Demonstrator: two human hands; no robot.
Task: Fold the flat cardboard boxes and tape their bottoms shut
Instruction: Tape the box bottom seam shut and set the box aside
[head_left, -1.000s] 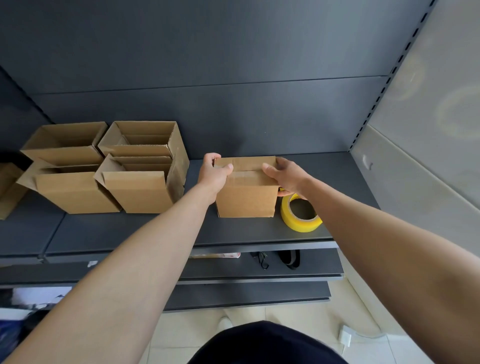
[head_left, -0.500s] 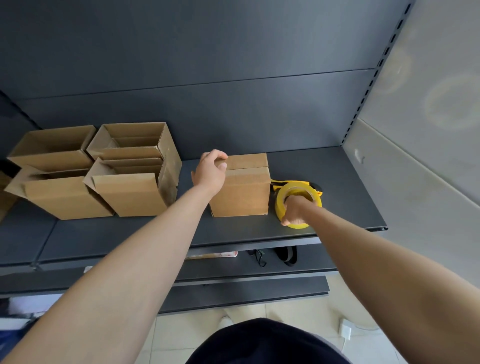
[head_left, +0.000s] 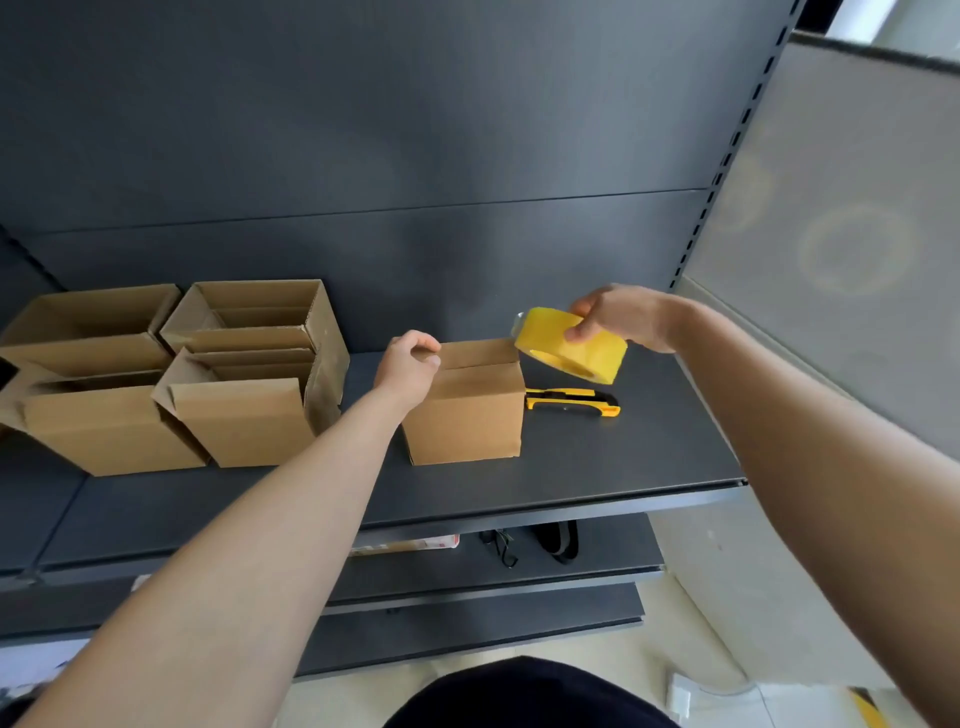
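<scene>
The right hand (head_left: 618, 317) has its fingers and thumb clamped round a yellow tape roll (head_left: 571, 345), holding it tilted in the air just above the right top corner of the box (head_left: 467, 410). The left hand (head_left: 408, 364) curls over the box's top left corner and grips it there. The box stands on the dark grey shelf (head_left: 597, 457) with its flaps folded shut on top. A yellow and black utility knife (head_left: 571, 402) lies on the shelf just right of the box, under the raised roll. To the left, four open boxes (head_left: 249, 364) stand close together. A dark back panel (head_left: 415, 156) rises behind. On the lower shelf (head_left: 613, 551) lie black straps (head_left: 561, 540) and a packet (head_left: 405, 545) whose print is too small to read. Pale tiles cover the floor (head_left: 727, 623).
</scene>
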